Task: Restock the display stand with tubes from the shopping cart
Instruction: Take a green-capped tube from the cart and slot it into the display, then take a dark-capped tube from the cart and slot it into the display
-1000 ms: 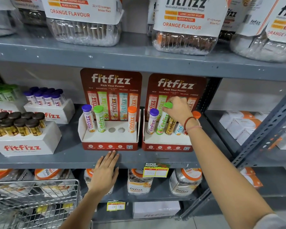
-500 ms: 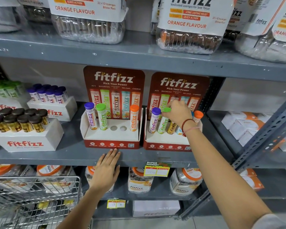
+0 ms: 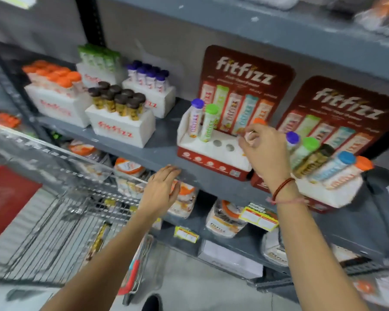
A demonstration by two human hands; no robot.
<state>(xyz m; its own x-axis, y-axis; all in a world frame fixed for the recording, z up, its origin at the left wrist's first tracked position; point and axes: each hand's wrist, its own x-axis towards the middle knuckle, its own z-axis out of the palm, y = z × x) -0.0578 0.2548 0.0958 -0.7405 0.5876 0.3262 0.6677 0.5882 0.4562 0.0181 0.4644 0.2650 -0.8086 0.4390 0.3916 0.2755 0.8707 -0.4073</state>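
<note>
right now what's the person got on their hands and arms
Both forearms are bare, with no gloves or rings that I can make out through the blur. The right hand has two thin bands at the wrist: a dark red cord bracelet and a pale pink thread. The left hand wears nothing.

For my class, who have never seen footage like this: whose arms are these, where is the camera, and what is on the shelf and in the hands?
The camera sits on a person's head, looking down at their own bare arms. The left hand rests open at the grey shelf edge. The right hand reaches over the left display stand, fingers curled near an orange-capped tube; blur hides whether it grips it. That stand has two empty holes. The right display stand looks full. A wire shopping cart stands lower left.
</note>
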